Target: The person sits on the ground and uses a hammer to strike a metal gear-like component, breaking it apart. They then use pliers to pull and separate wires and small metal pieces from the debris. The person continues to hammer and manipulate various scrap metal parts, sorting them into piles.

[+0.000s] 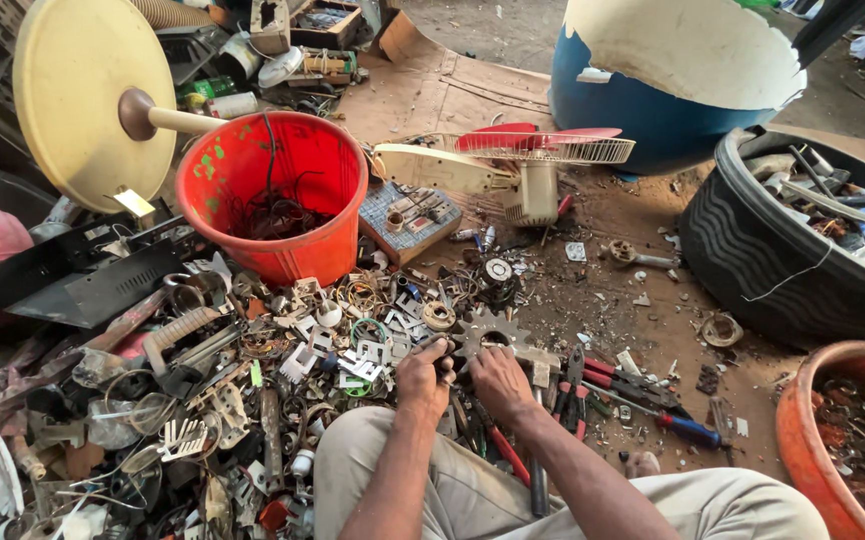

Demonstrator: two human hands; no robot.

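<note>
My left hand (422, 378) and my right hand (499, 380) meet low in the middle of the view, both gripping a grey toothed metal piece shaped like a gear (485, 330). My left fingers pinch its near left edge and my right hand holds its near right side. The gear sits just above a heap of scrap metal parts (282, 360) spread over the ground to the left. My knees in light trousers (472, 490) fill the bottom edge.
A red bucket (274, 190) with wires stands behind the heap. A small fan (522, 160) lies beyond it. Red-handled pliers (572, 385) and a screwdriver (677, 425) lie right of my hands. A black tub (752, 250), blue drum (642, 110) and orange basin (832, 420) stand right.
</note>
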